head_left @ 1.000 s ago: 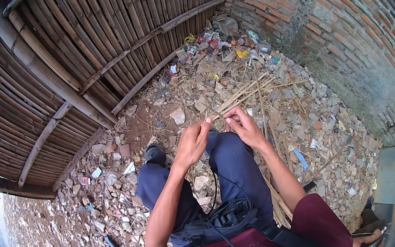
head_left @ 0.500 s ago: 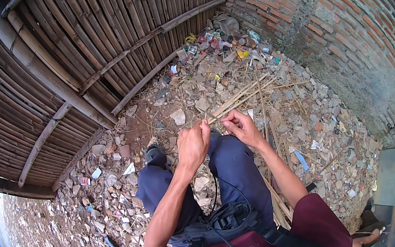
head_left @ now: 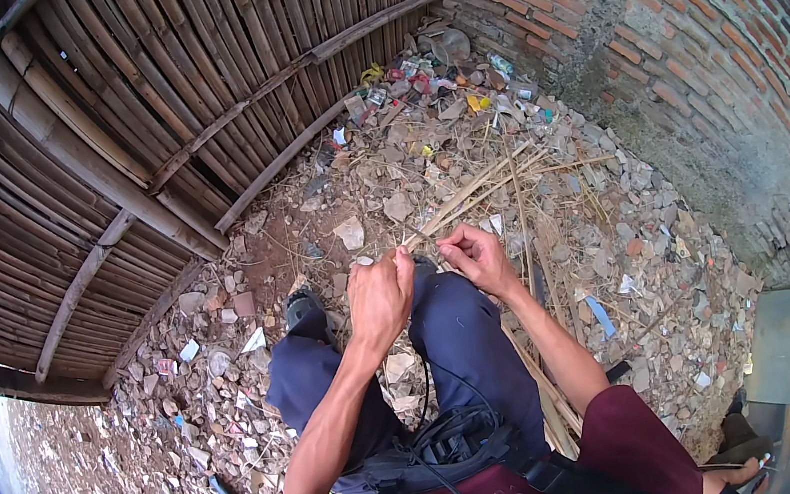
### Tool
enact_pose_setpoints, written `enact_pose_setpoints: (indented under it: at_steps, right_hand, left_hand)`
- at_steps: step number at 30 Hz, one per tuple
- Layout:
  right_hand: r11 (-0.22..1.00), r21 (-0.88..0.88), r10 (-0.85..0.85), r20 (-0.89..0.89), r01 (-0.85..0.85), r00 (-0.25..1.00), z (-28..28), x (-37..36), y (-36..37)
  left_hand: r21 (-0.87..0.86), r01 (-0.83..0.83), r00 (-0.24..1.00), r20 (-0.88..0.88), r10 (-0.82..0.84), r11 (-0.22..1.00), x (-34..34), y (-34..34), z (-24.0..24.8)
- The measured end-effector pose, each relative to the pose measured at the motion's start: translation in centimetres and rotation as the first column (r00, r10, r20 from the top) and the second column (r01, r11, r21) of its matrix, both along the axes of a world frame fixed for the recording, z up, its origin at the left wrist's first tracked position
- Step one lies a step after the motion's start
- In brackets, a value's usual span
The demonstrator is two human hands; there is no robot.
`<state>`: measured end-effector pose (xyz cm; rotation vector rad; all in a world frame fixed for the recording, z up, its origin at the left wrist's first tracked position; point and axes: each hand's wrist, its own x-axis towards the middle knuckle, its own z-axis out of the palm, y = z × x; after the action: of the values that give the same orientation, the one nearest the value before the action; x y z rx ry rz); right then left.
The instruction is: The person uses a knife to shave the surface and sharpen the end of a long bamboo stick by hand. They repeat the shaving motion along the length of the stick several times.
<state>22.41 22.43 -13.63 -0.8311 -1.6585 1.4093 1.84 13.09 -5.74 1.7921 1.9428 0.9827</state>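
At the frame's centre, my left hand (head_left: 380, 295) and right hand (head_left: 477, 258) both pinch thin bamboo strips (head_left: 478, 187) (pale, dry). The strips run toward the upper right over rubble (head_left: 617, 246).

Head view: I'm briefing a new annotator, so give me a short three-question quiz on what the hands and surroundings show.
1. True or false: both the left hand and the right hand have a grip on the thin bamboo strips.
2. Which wall stands on the person's right?
A. bamboo fence
B. brick wall
C. metal sheet
3. Fill in: the ground around the person's legs is covered with stones and ______.

Key:
1. True; both hands close on the near end of the strips, which run away toward the brick wall.
2. B; the bamboo fence is on the left and ahead.
3. Litter, piled most thickly in the corner.
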Motion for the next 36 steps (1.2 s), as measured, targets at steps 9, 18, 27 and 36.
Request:
enact_pose_setpoints:
  at_steps: [9, 18, 27, 36]
  right_hand:
    - [0.970, 0.141, -0.204, 0.032, 0.197, 0.978, -5.4, 1.3, 3.5]
    - [0.954, -0.020, -0.298, -0.010, 0.298, 0.954, -7.1, 1.9, 3.4]
    - [0.955, 0.245, -0.260, 0.410, 0.169, 0.874, -0.7, -0.8, 1.6]
    - [0.949, 0.315, -0.203, 0.602, 0.003, 0.772, -5.0, 0.7, 2.4]
  left_hand:
    - [0.071, -0.008, 1.000, -0.027, 0.010, 0.997, -0.4, -0.2, 0.3]
    - [0.034, 0.005, 1.000, -0.006, -0.005, 0.999, -1.7, 0.2, 0.5]
    - [0.015, 0.031, 0.998, 0.045, -0.031, 0.999, -1.4, -0.4, 1.8]
    - [-0.391, 0.267, 0.913, 0.396, -0.101, 0.881, -2.0, -0.5, 0.8]
